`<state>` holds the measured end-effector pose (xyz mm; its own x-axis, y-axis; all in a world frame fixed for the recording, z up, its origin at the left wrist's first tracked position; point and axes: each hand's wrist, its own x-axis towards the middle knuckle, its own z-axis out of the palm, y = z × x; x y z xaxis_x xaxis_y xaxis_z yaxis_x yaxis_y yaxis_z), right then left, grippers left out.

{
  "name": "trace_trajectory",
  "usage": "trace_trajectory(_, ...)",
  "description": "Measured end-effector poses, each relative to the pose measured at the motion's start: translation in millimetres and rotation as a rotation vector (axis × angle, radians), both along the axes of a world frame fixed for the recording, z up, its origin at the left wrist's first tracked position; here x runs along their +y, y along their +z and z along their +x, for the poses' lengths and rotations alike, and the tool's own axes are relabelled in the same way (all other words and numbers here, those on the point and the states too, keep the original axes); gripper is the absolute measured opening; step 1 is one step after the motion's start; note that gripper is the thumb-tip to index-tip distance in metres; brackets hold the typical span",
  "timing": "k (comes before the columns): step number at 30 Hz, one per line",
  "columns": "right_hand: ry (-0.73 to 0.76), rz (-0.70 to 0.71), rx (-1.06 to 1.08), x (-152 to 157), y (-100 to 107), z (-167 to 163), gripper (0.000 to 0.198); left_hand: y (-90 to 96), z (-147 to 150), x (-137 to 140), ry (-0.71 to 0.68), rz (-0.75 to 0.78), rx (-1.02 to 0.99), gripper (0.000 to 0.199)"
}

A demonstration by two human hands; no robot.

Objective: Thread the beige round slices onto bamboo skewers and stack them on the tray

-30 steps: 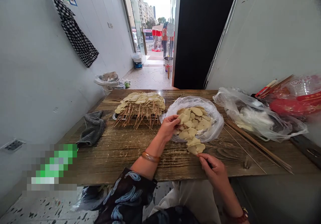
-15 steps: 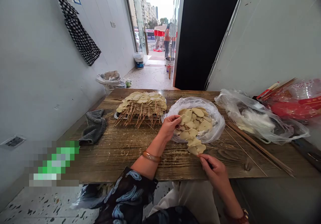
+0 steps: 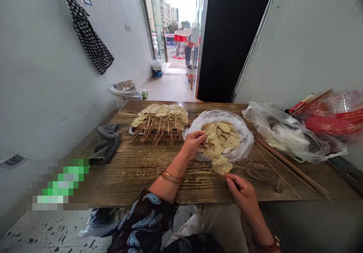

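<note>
A long wooden table [image 3: 136,170] fills the middle of the view, with a grey cloth [image 3: 106,142] lying at its left edge and a crumpled clear bag [image 3: 292,136] with red packets at the right. Toward the back sits a tray heaped with finished skewers [image 3: 160,121], their sticks fanning toward the person. Beside it, an opened plastic bag [image 3: 244,132] cradles a pile of pale, flat slices [image 3: 221,139]. Loose bamboo sticks [image 3: 289,166] lie just right of the bag. The left hand [image 3: 193,144] reaches into the bag, fingers curled and pinching the edge of one slice. The right hand [image 3: 241,192] is closed around the lower end of a skewer [image 3: 221,166] that already carries two or three slices and rests at the bag's near rim. The slices look thin, light and pliable, probably a bit slick and easy to tear, so they seem best pinched at the rim and pierced through the middle; the stick looks stiff and is best gripped low.
</note>
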<state>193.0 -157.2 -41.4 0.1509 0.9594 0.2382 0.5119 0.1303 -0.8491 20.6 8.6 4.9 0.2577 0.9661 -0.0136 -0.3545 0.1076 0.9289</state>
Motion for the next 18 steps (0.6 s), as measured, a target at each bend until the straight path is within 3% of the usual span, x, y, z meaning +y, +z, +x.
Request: trace_trajectory(18,0.014,0.048,-0.018,0.5,-0.9,-0.6,0.029,5.3,-3.6,-0.8,0.037,-0.033,-0.116,0.035)
